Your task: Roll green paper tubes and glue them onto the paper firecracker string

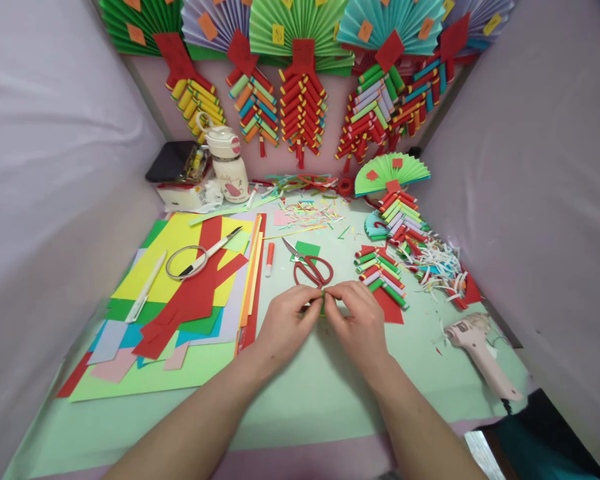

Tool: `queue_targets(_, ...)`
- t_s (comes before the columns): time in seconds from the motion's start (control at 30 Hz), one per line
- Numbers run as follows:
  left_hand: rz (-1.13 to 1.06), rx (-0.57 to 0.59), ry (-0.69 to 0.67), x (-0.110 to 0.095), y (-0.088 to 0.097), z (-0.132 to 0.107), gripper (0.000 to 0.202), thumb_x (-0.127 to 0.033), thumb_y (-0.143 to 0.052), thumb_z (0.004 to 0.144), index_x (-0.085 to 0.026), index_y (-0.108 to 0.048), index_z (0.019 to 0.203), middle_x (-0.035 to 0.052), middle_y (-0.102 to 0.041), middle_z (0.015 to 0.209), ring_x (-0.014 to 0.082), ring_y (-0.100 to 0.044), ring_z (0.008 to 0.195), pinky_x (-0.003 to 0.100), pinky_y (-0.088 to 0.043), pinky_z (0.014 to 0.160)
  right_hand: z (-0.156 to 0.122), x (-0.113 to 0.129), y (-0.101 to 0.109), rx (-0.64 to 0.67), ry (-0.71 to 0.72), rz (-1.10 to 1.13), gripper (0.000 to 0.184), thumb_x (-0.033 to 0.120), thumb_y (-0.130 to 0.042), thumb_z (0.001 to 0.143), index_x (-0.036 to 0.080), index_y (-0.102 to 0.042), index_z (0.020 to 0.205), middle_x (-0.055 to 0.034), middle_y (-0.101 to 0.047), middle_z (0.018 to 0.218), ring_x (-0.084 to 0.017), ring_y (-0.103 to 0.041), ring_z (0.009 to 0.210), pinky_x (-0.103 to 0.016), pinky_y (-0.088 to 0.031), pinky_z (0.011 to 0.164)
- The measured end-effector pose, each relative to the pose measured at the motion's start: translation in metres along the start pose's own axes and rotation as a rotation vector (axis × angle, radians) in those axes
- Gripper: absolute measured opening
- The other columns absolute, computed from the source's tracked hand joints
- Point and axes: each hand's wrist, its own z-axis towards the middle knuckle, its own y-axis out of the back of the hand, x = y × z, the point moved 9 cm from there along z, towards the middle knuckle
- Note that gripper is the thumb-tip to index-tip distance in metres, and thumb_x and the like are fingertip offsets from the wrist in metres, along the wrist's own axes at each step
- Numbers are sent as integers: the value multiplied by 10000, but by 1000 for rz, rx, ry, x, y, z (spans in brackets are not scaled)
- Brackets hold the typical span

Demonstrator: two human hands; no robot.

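Observation:
My left hand (293, 319) and my right hand (356, 320) meet at the middle of the table, thumbs and fingertips pinched together. Between them shows a small piece of green paper (323, 305), mostly hidden by my fingers. Just beyond my fingertips lie red-handled scissors (307, 265), their blades pointing away to the left. Partly under the scissors is a green paper square (307, 250). A glue stick (270, 259) with an orange-red body lies left of the scissors. To the right of my right hand, rolled paper tubes (381, 277) form a layered string over a red paper piece (393, 308).
Coloured paper sheets (165, 373) cover the left side, with a utility knife (147, 287) and a roll of tape (186, 262) on top. A pink glue gun (483, 353) lies at the right edge. A white bottle (229, 167) stands behind. Paper scraps (313, 217) lie at the back.

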Motion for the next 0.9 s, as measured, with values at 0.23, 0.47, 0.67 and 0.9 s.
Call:
queue_targets(0.23,-163,-80,238,19,5,-1,162,-280,-575,812,-211,-714,857,38,-702,866,175,-624,804,248,-481,684,2,-13,16,-158,-146,68,111,174,-531,840,216,-578,748,-11,-578,719,-163,-511,709,-303,-417,671)
queue_targets(0.47,-477,-453,515,63,45,-2,269,-414,-678,708,-195,-668,864,10,-668,824,153,-600,757,251,-468,657,-5,-58,52,-450,-451,220,129,301,-546,848,194,-615,830,-27,-592,758,-158,-535,691,-301,-442,659)
queue_targets(0.67,-719,-560,581,71,45,-4,321,-397,-739,640,-172,-638,845,17,-631,835,131,-598,730,225,-459,607,6,-56,26,-184,-259,97,236,235,-510,872,210,-651,1059,-67,-673,1042,-195,-630,915,-349,-479,828)
queue_targets(0.9,-742,-552,585,70,43,-4,260,-365,-736,659,-181,-637,814,1,-619,810,128,-592,749,225,-469,629,1,-42,-21,276,-187,-56,105,208,-550,870,220,-650,900,-27,-663,863,-190,-590,844,-315,-447,759)
